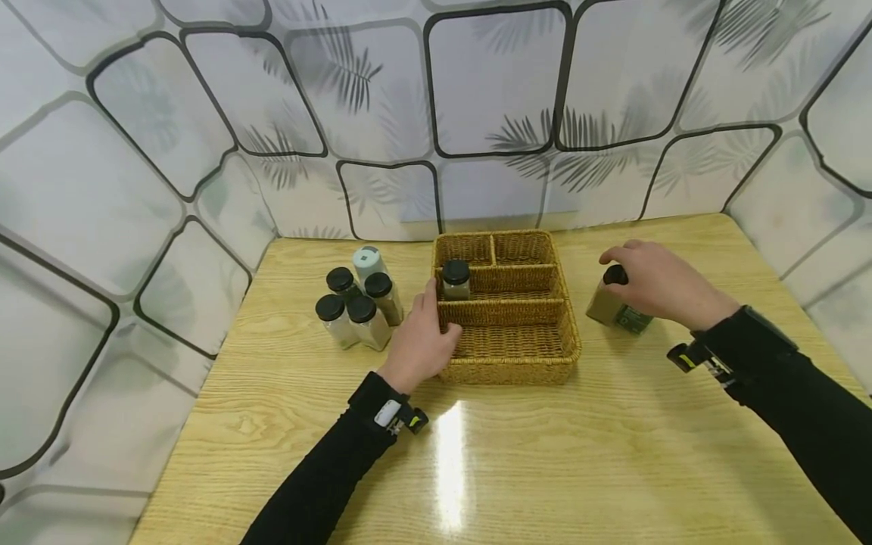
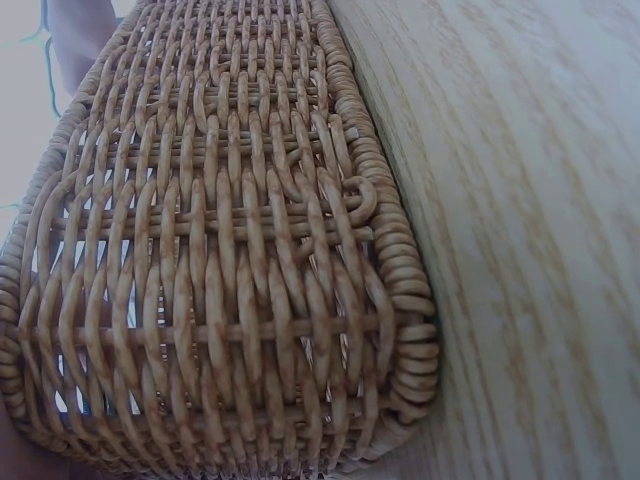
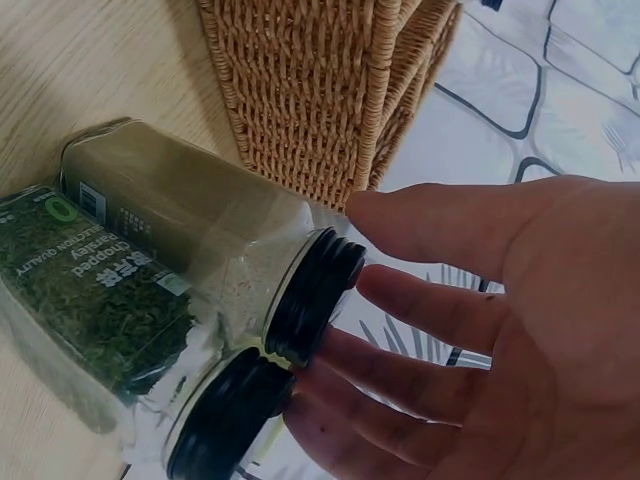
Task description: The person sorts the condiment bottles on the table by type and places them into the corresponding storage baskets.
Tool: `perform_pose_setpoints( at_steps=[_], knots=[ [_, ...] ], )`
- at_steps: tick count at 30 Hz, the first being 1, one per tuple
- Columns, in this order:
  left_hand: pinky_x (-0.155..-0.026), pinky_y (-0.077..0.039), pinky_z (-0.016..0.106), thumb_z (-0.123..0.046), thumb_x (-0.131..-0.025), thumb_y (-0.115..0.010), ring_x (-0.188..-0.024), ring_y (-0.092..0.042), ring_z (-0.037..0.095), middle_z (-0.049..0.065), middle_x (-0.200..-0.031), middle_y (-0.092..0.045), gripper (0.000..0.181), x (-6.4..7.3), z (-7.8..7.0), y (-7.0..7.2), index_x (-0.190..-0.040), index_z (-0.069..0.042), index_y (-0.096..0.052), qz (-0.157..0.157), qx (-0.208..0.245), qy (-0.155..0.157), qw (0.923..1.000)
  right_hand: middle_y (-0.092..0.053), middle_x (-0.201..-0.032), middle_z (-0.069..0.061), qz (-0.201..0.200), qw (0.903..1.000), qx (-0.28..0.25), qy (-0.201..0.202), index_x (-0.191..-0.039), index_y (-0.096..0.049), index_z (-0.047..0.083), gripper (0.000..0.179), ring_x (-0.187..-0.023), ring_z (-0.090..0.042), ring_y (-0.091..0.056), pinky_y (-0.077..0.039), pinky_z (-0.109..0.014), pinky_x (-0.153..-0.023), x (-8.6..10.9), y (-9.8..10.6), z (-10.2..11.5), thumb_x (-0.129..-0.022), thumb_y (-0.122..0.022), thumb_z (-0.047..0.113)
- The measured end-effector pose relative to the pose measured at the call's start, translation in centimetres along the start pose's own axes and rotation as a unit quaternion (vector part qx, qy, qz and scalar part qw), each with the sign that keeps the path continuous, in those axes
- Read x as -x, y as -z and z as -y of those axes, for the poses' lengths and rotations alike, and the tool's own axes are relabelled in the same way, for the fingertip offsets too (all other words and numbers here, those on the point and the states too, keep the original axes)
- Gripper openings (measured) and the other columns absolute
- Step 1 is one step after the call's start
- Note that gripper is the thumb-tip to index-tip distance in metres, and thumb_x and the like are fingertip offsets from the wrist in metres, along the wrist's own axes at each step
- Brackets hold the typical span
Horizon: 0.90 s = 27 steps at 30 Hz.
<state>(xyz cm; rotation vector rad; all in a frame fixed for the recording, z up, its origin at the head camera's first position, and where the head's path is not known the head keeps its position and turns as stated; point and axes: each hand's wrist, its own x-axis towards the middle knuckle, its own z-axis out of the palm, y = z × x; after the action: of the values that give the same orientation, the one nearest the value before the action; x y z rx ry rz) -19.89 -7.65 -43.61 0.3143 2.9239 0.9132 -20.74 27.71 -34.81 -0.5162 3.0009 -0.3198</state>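
Head view: wood-grain table [image 1: 545, 469], divided wicker basket [image 1: 507, 371] near its far edge; two small compartments at back, one long middle, one larger front. Black-lidded jar [image 1: 456, 286] upright in the middle compartment, at its left end.

Left hand [image 1: 418, 341] at the basket's left wall: index finger extended along the rim, thumb reaching over toward the front compartment. Cannot tell whether the fingers actually grip; their undersides are hidden. Left wrist view is mostly woven wall.

Right hand [image 1: 657, 284] at two jars on the table, right of the basket. Right wrist view: fingers spread and only slightly bent, not closed around anything; thumb apart from the black cap of the tan-powder jar [image 3: 190, 190], index fingertip at or just beside that cap. Actual contact unclear. Chopped parsley jar [image 3: 90, 290], green label, just beside the tan-powder jar, also black-capped.

Left of the basket: a cluster of four black-capped jars [image 1: 371, 325] plus one container with a pale green top [image 1: 370, 263], grouped closely. Backdrop: white cloth [image 1: 497, 83] with dark rounded outlines and grey fern-like leaves.
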Motion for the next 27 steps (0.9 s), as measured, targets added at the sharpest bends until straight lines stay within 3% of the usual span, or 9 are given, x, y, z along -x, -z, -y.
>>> perform_pose_setpoints(
  at_steps=[17, 27],
  knots=[
    [-0.061, -0.044, 0.037, -0.031, -0.101, -0.053, -0.084, -0.058, 0.026, 0.021, -0.154, -0.038, 0.08, 0.28, -0.09, 0.17, -0.163, -0.011, -0.007, 0.006, 0.001, 0.001, 1.0, -0.062, -0.11, -0.029, 0.011, 0.9997, 0.003, 0.023, -0.125, -0.06, -0.011, 0.037, -0.092, -0.039, -0.061, -0.05, -0.044, -0.072, -0.49, -0.41, -0.26, -0.089, -0.064, -0.003],
    [-0.061, -0.044, 0.037, -0.03, -0.1, -0.052, -0.086, -0.058, 0.027, 0.022, -0.153, -0.039, 0.08, 0.33, -0.16, 0.31, -0.163, -0.009, -0.008, 0.003, 0.001, -0.005, 1.0, -0.065, -0.108, -0.027, -0.01, 0.9991, 0.002, 0.042, -0.121, -0.062, -0.011, 0.033, -0.088, -0.035, -0.063, -0.052, -0.045, -0.073, -0.43, -0.82, -0.29, -0.089, -0.065, -0.003]
  ],
)
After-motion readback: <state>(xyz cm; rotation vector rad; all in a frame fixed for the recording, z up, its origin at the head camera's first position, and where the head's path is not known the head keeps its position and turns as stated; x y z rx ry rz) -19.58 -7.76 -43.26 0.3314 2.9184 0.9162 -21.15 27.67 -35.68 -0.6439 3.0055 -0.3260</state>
